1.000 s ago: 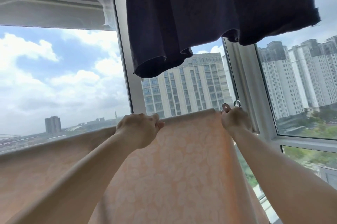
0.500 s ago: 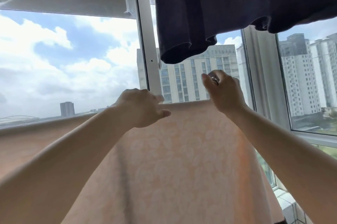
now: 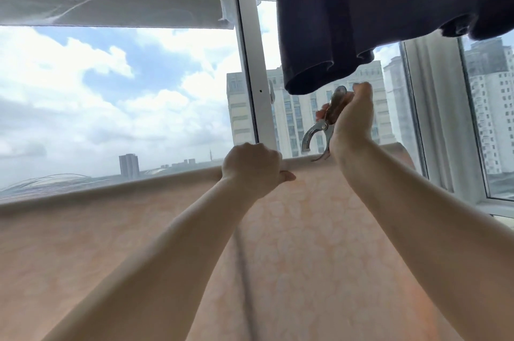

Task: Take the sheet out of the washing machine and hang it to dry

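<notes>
Head view: the peach sheet (image 3: 278, 243), draped from 9 to 5 o'clock, is gripped at its top fold by the left hand (image 3: 251, 167). At 1 o'clock, a metal clip (image 3: 319, 129), jaws spread, is squeezed by the right hand (image 3: 351, 124) under a dark garment (image 3: 375, 7).

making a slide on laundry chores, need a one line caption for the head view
Left hand grips the peach sheet's top edge while the right hand holds an opened metal clip over it, beneath a hanging dark garment.

One peach sheet (image 3: 292, 243), one metal clip (image 3: 319, 129), one dark garment (image 3: 375, 7) — two hands, left (image 3: 251, 171), right (image 3: 353, 124)
</notes>
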